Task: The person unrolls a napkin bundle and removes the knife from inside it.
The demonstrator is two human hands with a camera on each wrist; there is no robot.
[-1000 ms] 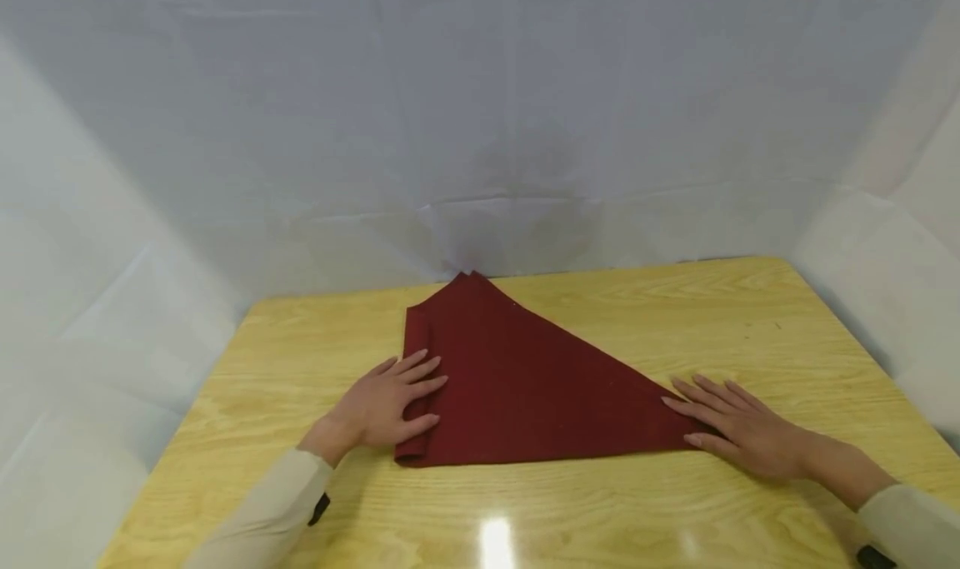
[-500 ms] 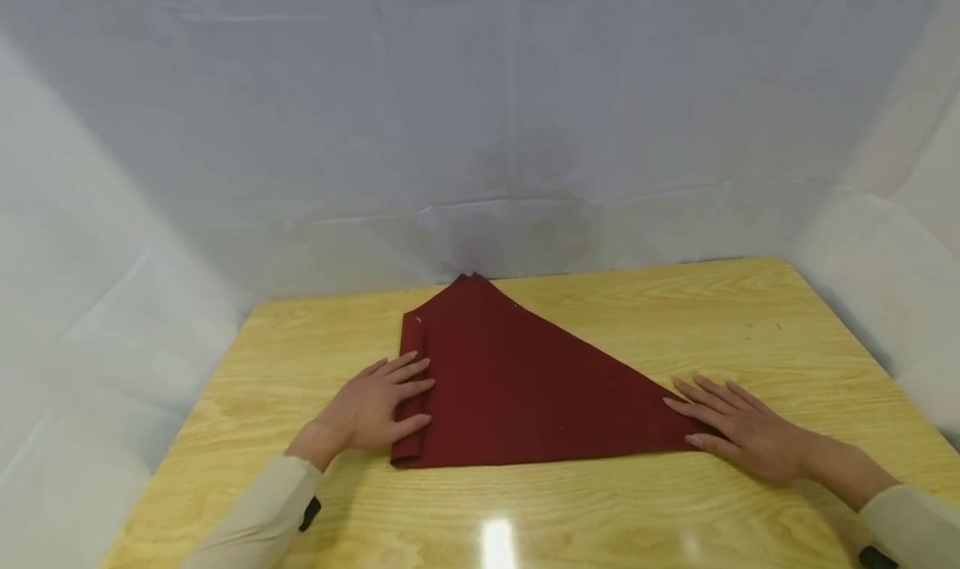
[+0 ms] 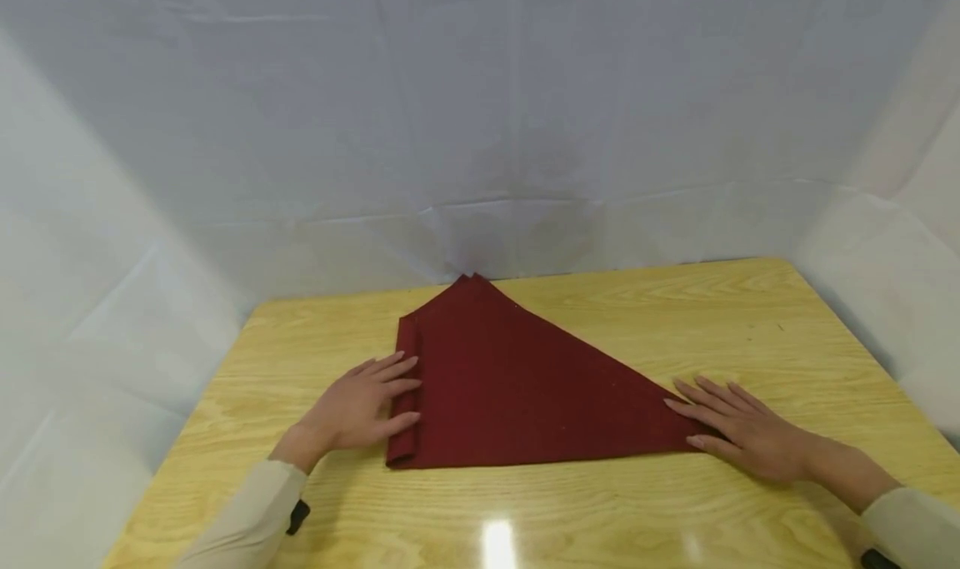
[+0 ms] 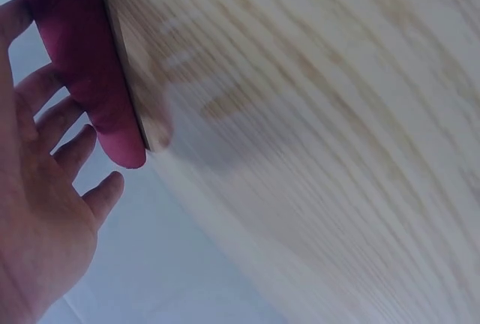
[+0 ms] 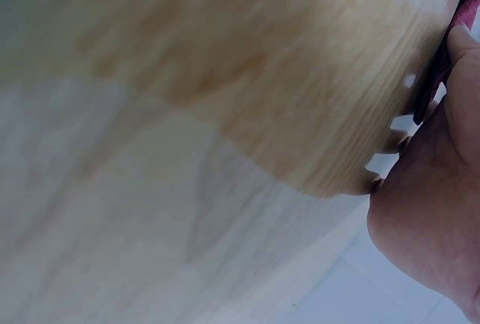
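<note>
A dark red folded cloth (image 3: 525, 386) lies on the wooden table, its left side turned over into a narrow rolled strip and its right side tapering to a point. My left hand (image 3: 363, 406) rests with spread, nearly straight fingers on the rolled strip. In the left wrist view, the fingers of the left hand (image 4: 45, 181) lie along the rounded red roll (image 4: 86, 69). At the cloth's right point, my right hand (image 3: 757, 436) lies flat, fingertips on the fabric. The right wrist view shows the right hand (image 5: 435, 181) beside a sliver of red cloth (image 5: 466, 13).
The wooden table (image 3: 600, 511) extends around the cloth, with a bright light reflection near its front. A pale sheet (image 3: 480, 94) hangs behind the far table edge, and white sheets (image 3: 75, 302) flank both sides. The cloth's upper tip lies close to the far edge.
My left hand has slid slightly left, drawing back toward the cloth's outer edge. The rolled strip has shifted a little left and looks slimmer. The right hand has stayed in place.
</note>
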